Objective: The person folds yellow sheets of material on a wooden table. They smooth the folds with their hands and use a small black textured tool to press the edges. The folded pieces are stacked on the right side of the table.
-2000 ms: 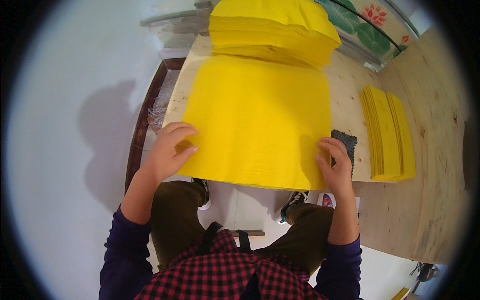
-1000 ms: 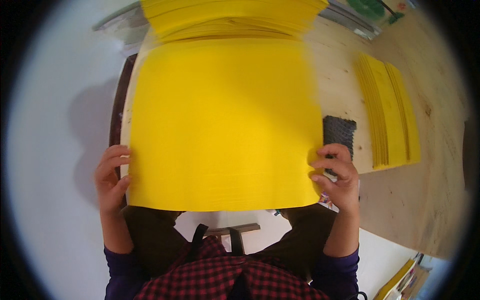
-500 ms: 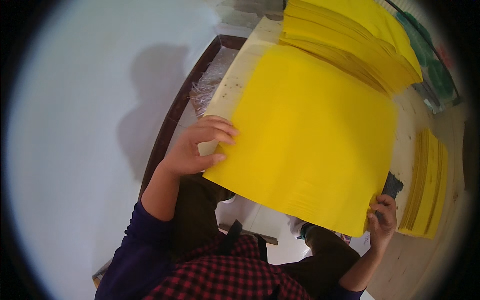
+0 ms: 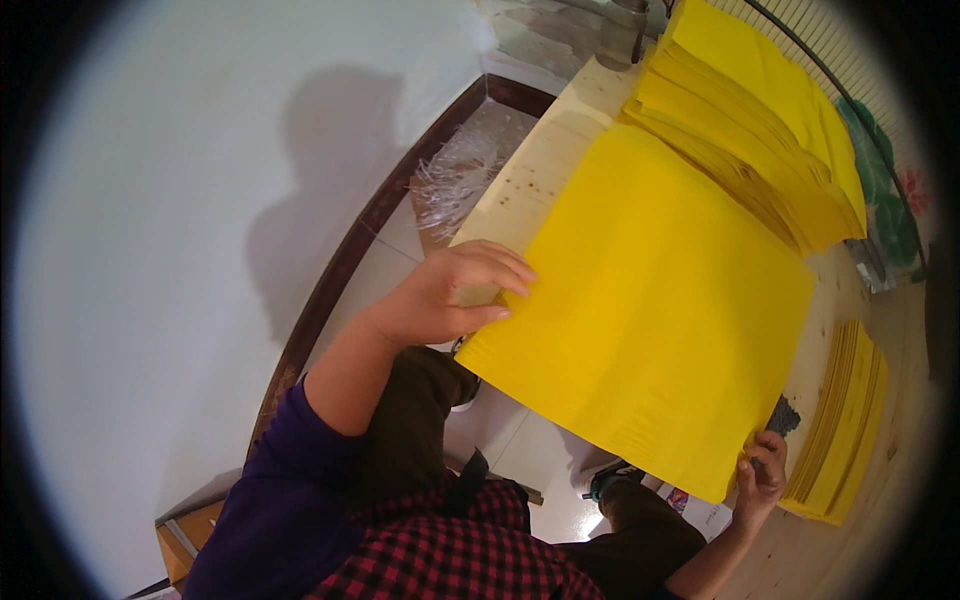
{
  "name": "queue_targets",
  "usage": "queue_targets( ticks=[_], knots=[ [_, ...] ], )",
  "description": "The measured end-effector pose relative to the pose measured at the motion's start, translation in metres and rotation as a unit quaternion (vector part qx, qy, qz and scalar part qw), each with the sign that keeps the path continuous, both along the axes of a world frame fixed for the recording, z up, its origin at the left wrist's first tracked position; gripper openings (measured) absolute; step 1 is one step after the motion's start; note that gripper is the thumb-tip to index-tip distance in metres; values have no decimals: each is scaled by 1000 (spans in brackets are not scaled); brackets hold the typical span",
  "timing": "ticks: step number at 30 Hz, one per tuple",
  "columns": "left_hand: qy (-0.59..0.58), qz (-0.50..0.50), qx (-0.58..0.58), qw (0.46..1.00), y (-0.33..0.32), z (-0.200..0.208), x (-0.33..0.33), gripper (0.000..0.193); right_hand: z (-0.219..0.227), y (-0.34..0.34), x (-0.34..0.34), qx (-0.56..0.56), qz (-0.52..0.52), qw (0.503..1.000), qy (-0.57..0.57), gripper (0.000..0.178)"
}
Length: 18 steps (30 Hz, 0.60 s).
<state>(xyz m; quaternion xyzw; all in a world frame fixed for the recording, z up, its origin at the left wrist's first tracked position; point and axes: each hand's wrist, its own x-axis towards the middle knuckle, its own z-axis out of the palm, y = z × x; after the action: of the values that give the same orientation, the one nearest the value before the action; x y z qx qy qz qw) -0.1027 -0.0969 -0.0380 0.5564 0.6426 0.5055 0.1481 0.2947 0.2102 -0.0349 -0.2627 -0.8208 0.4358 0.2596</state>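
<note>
A large, thin yellow sheet [image 4: 650, 310] lies across the near part of the table, its near edge overhanging toward my lap; paper or cloth, I cannot tell. My left hand [image 4: 450, 290] is at its left edge, fingertips resting on the top face and thumb spread apart from them. At the near right corner, my right hand [image 4: 762, 475] pinches the sheet's edge between thumb and fingers. Beyond the far edge rises a thick pile of yellow sheets [image 4: 755, 110], its layers fanned and uneven.
On the right lies a bundle of folded yellow pieces [image 4: 840, 425], near a small dark grey scrap [image 4: 785, 415]. A glass jar [image 4: 624, 35] stands at the table's far left corner. White stringy strands [image 4: 455, 180] lie between the wooden table [image 4: 525, 190] and the wall [image 4: 180, 250].
The view has shifted, so the table, sheet and hands sit farther right and lower. The sheet's blurred far edge is now sharper. Both hands keep their places at the sheet's edges.
</note>
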Motion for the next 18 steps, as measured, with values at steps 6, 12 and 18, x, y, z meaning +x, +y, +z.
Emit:
queue_targets(
  ticks=[6,12,18],
  knots=[
    [13,5,16,1000,2,-3,-1,16,-1,-1,1,-4,-1,1000,12,17],
    [17,13,16,1000,2,-4,0,14,-3,0,2,-14,3,1000,17,18],
    [15,8,26,1000,3,-4,0,14,-2,0,2,-14,0,1000,18,18]
  ],
)
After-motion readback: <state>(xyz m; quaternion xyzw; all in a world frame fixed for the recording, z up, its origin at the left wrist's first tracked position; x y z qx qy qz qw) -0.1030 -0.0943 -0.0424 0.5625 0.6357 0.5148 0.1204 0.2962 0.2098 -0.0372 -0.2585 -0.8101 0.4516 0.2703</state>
